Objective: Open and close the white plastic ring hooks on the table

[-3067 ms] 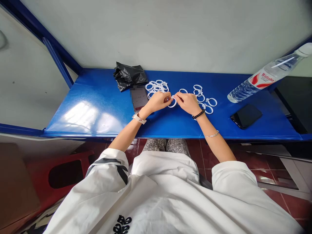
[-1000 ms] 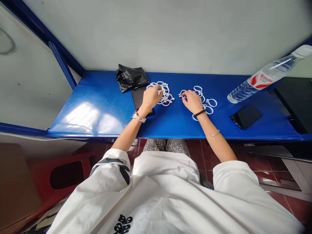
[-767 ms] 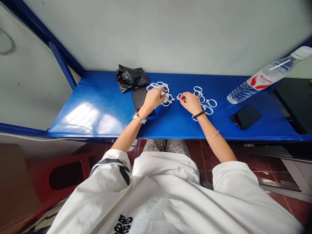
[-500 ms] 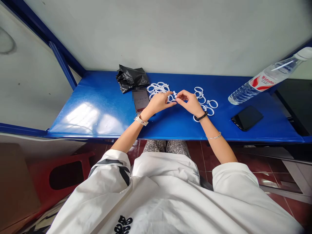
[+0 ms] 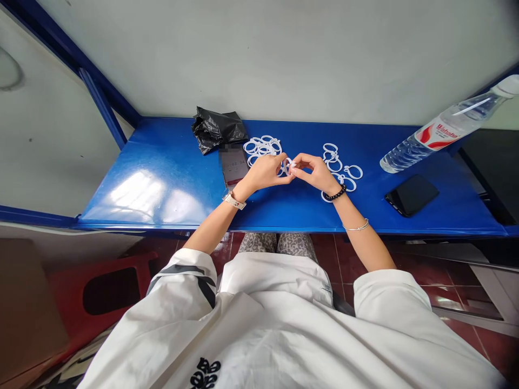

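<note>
Between my two hands is a white plastic curtain ring (image 5: pixel 287 167), partly hidden by the fingertips. My left hand (image 5: pixel 266 170) is closed on its left side, thumb and forefinger around it. My right hand (image 5: pixel 315 170) pinches the ring's right side, where a small white part shows. Behind my left hand lies a pile of similar white rings (image 5: pixel 264 145), some overlapping. More white rings (image 5: pixel 333 162) lie loosely to the right of my right hand, several of them looped close together. The forearms rest near the blue table's (image 5: pixel 284 219) front edge.
A phone (image 5: pixel 234 166) with a lit timer screen lies left of my left hand, next to a crumpled black plastic bag (image 5: pixel 219 129). To the right are a water bottle (image 5: pixel 441 129) and a dark phone (image 5: pixel 412 195). A pale wall (image 5: pixel 275 59) backs the table.
My fingertips have come closer together. The white piece between them has turned, and its round ring shape now shows. The things on the table have stayed in place.
</note>
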`<control>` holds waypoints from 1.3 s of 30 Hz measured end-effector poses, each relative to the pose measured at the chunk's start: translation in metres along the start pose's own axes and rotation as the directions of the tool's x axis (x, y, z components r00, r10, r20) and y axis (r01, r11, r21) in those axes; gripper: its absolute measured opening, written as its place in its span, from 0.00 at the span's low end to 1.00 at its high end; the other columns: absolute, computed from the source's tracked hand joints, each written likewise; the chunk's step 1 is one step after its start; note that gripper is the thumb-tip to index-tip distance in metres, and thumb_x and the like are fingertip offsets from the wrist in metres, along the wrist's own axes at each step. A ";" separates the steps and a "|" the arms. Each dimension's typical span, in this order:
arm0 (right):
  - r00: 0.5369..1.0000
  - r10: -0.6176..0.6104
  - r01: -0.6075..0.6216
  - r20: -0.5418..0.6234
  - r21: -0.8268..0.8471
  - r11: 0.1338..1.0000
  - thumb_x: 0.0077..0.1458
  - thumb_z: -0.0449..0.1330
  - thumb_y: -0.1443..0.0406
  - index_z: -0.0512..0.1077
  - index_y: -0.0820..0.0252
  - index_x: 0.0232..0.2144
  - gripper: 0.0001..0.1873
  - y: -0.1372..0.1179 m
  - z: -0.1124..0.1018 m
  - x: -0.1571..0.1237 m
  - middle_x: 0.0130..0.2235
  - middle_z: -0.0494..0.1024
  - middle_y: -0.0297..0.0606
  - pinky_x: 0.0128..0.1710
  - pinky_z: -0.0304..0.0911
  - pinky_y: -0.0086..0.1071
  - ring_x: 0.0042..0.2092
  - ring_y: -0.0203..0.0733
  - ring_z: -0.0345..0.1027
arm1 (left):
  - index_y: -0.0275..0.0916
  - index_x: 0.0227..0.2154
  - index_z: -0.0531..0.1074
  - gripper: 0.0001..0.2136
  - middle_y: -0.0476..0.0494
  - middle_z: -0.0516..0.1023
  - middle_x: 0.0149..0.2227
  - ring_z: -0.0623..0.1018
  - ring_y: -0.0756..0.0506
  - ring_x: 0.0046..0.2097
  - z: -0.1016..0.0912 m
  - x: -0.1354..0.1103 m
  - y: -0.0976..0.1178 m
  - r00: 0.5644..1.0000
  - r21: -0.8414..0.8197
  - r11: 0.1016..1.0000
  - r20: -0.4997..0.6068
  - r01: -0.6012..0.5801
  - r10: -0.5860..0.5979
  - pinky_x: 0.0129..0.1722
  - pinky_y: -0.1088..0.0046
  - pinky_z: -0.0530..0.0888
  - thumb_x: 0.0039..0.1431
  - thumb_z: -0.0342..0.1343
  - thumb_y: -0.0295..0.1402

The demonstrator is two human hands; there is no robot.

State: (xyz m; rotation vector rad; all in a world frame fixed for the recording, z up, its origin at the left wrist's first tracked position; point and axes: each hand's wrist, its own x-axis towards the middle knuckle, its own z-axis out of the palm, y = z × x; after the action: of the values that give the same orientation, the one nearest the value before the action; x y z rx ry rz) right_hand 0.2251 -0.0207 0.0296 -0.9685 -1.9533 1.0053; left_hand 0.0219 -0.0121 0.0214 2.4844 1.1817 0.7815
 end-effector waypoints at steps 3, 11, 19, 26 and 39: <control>1.000 -0.003 0.003 0.018 0.003 1.000 0.55 0.65 0.49 0.71 0.54 0.30 0.17 0.001 -0.001 0.000 0.33 0.80 0.37 0.42 0.74 0.42 0.36 0.46 0.75 | 0.43 0.27 0.62 0.15 0.50 0.69 0.20 0.71 0.47 0.24 0.000 -0.001 0.003 1.000 0.011 1.000 -0.001 -0.006 0.006 0.27 0.71 0.59 0.58 0.61 0.44; 0.999 -0.013 0.013 0.033 0.008 1.000 0.57 0.63 0.50 0.71 0.55 0.27 0.17 -0.002 -0.002 0.000 0.30 0.78 0.36 0.41 0.71 0.40 0.35 0.45 0.73 | 0.43 0.25 0.62 0.16 0.49 0.72 0.21 0.73 0.46 0.25 0.004 -0.001 0.007 1.000 -0.025 1.000 0.008 -0.006 0.006 0.28 0.70 0.60 0.56 0.60 0.44; 0.999 -0.046 0.046 0.023 0.015 0.999 0.57 0.64 0.50 0.69 0.55 0.29 0.17 -0.003 -0.003 -0.001 0.29 0.76 0.34 0.39 0.70 0.39 0.33 0.43 0.71 | 0.43 0.22 0.57 0.17 0.51 0.66 0.18 0.67 0.48 0.24 0.003 -0.002 0.010 0.999 -0.076 0.997 0.011 -0.029 0.030 0.28 0.69 0.60 0.56 0.58 0.45; 0.993 -0.105 0.100 0.053 0.083 0.991 0.58 0.64 0.53 0.69 0.56 0.26 0.17 -0.003 -0.004 -0.001 0.26 0.75 0.31 0.34 0.66 0.33 0.29 0.39 0.69 | 0.44 0.19 0.52 0.20 0.55 0.57 0.15 0.58 0.52 0.20 0.005 -0.002 0.012 0.997 -0.153 0.985 -0.004 -0.081 0.081 0.25 0.70 0.55 0.54 0.55 0.46; 0.987 -0.107 0.085 0.122 0.172 0.981 0.60 0.66 0.49 0.72 0.58 0.24 0.21 -0.002 -0.006 -0.002 0.25 0.75 0.33 0.33 0.63 0.31 0.29 0.37 0.68 | 0.44 0.15 0.49 0.19 0.57 0.50 0.14 0.50 0.53 0.21 0.001 -0.002 0.015 0.996 -0.255 0.962 -0.022 -0.094 0.092 0.26 0.68 0.51 0.47 0.57 0.40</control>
State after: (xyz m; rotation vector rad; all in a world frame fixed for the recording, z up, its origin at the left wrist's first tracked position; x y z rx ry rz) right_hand 0.2307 -0.0209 0.0340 -0.7248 -1.9663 1.1808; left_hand 0.0309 -0.0234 0.0269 2.3370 0.9077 0.9104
